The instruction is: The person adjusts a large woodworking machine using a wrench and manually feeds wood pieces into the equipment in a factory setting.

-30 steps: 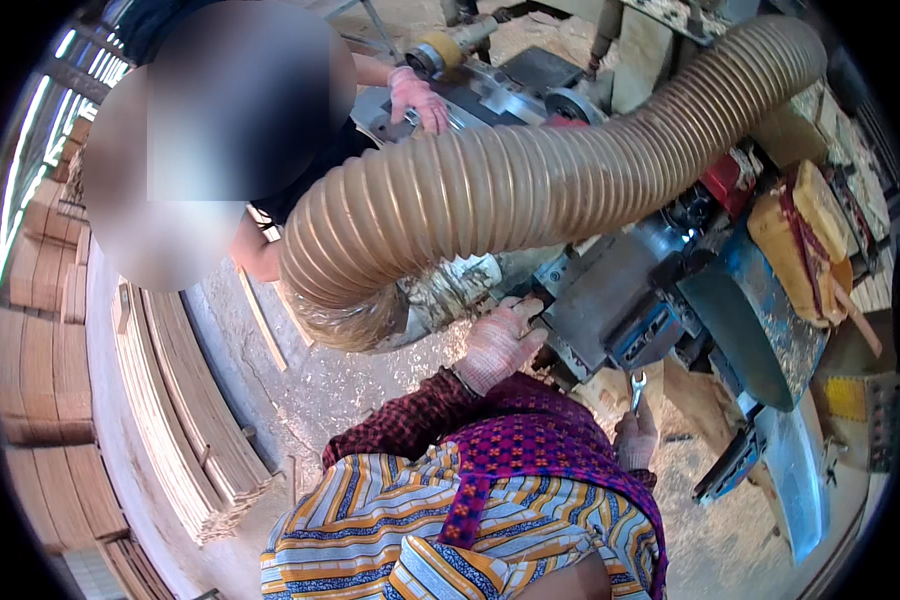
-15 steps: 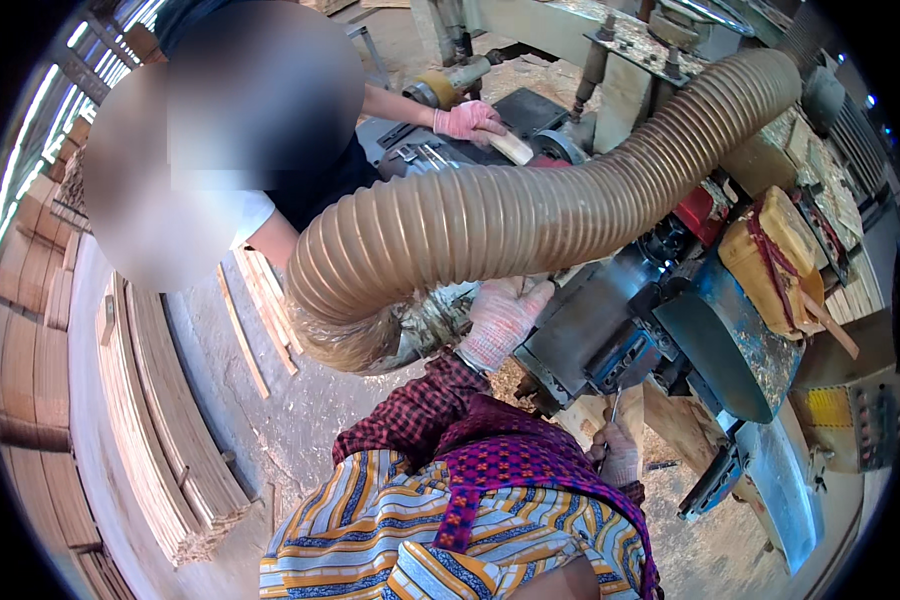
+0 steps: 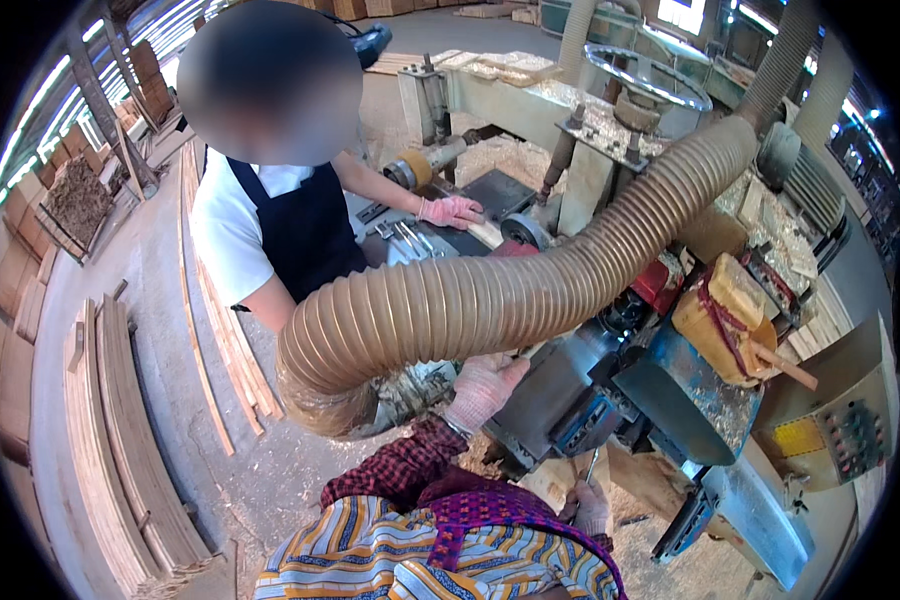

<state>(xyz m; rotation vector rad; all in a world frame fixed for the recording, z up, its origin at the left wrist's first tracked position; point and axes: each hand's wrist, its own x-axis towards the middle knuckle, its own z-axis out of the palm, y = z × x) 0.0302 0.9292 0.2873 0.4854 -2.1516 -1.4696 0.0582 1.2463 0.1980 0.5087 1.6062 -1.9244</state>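
My left hand (image 3: 482,388), in a pale pinkish work glove, is at the near left edge of the machine's dark metal table (image 3: 542,402), just below a thick ribbed hose (image 3: 470,305). Its fingers are curled, and whatever they may hold is hidden. Lower down, my right hand (image 3: 590,508), also gloved, is closed round a thin metal rod-like tool (image 3: 593,465) pointing up toward the machine's blue fittings (image 3: 582,428). Across the hose, a co-worker's pink-gloved hand (image 3: 450,211) rests on a light wood piece (image 3: 486,235) near a round metal wheel (image 3: 526,230).
The hose arches across the middle, between me and the co-worker. To the right are a yellow cut-open container (image 3: 725,320), a blue chute (image 3: 760,515) and a control box (image 3: 838,435). Stacked wood strips (image 3: 110,440) lie on the floor at left. Several tools (image 3: 407,238) lie beyond the hose.
The view has tilted upward, showing more of the co-worker and the hall behind. My hands sit lower in the picture but keep about the same places at the machine.
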